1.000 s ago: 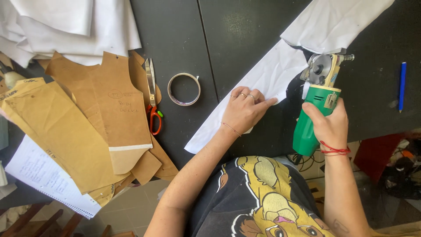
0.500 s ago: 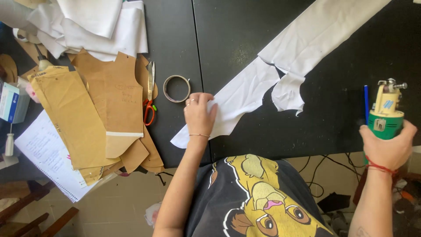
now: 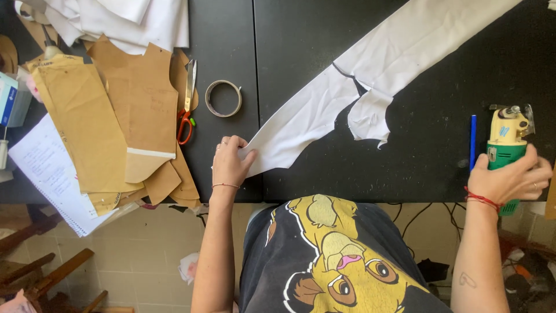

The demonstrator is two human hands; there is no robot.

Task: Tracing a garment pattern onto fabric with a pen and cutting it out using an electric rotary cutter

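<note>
Fingers of the left hand (image 3: pixel 230 163) lie partly curled on the black worktop (image 3: pixel 301 58), and the thumb and fingertips pinch the pointed lower end of the white fabric strip (image 3: pixel 324 107). The right hand (image 3: pixel 509 179) is closed around the green body of a small electric cutter (image 3: pixel 507 142), which rests on the worktop well to the right of the fabric strip.

The fabric strip is thin and smooth, long and narrow, and it runs from the left hand diagonally up to the right. Near its middle a cut piece hangs down as a loose flap with a wrinkled edge. The cutter has a yellow head and a metal guard on top.

Just left of the cutter lies a blue pen (image 3: pixel 472 142), parallel to it. To the left of the fabric strip there is a ring of tape (image 3: pixel 223 98), then scissors (image 3: pixel 187 104) with red handles, partly resting on brown paper patterns (image 3: pixel 116 116). These patterns are flat and stiff, and they overlap each other. Above them lies a pile of white cloth (image 3: pixel 133 20), and below them a sheet of white paper (image 3: pixel 49 174) hangs over the edge of the worktop.
</note>
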